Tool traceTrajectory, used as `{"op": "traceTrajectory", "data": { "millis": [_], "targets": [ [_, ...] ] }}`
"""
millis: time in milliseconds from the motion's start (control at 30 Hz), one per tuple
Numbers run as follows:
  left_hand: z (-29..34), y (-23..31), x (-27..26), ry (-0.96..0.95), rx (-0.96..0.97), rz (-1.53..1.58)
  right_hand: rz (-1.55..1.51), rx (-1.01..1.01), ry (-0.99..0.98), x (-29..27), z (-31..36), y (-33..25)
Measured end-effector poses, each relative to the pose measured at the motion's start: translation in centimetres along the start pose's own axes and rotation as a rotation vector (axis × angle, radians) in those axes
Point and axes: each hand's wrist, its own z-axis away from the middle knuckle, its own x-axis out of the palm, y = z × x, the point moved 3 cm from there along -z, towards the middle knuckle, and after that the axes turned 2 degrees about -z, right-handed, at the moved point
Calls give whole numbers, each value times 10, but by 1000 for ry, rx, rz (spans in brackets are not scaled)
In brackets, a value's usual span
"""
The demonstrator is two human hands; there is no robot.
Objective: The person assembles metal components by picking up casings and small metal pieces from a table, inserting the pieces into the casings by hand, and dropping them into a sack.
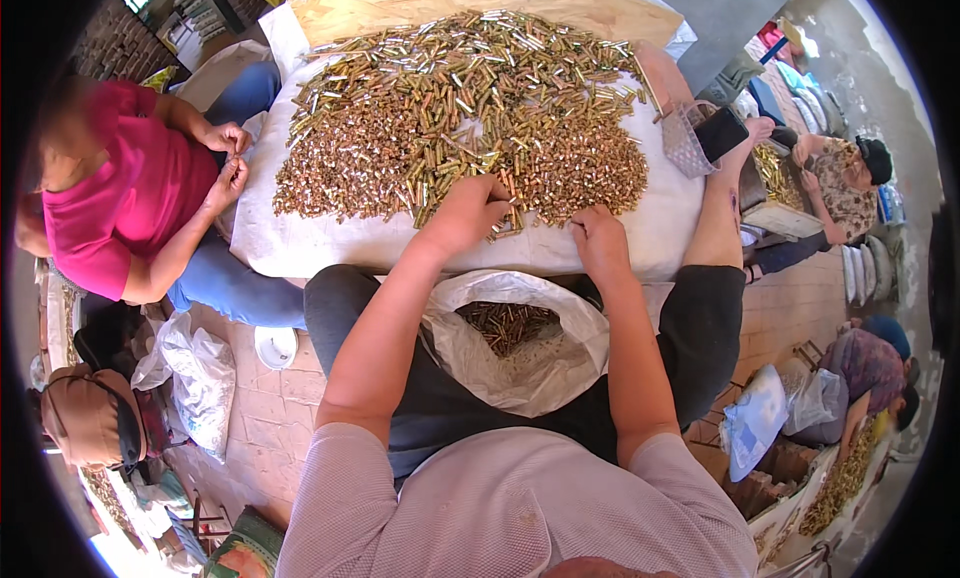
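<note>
A broad heap of long brass-coloured metal tubes [450,88] covers the far part of the white-covered table [320,240]. Two piles of short, copper-toned metal pieces lie in front: a left pile [345,163] and a right pile [590,168]. Between these piles my left hand [465,216] is closed, fingertips down among a few tubes; what it grips is hidden. My right hand [602,242] is closed at the near edge of the right pile, fingers pinched, their contents too small to name. Below the table edge, an open white sack [520,378] between my legs holds dark, slender pieces.
At the left sits a person in a pink top [130,188], hands together beside the table. A grey basket [686,143] with a black phone [720,133] stands at the right edge, near another person's arm. A white tub [275,347] is on the brick floor. Other people work at the right.
</note>
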Motion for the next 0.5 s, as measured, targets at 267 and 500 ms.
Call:
{"op": "traceTrajectory", "data": {
  "millis": [267, 500],
  "targets": [
    [-1, 8, 5, -119, -114, 749, -201, 34, 46, 4, 5, -1],
    [5, 13, 15, -122, -214, 962, -1492, 440, -94, -1, 8, -39]
  ]
}}
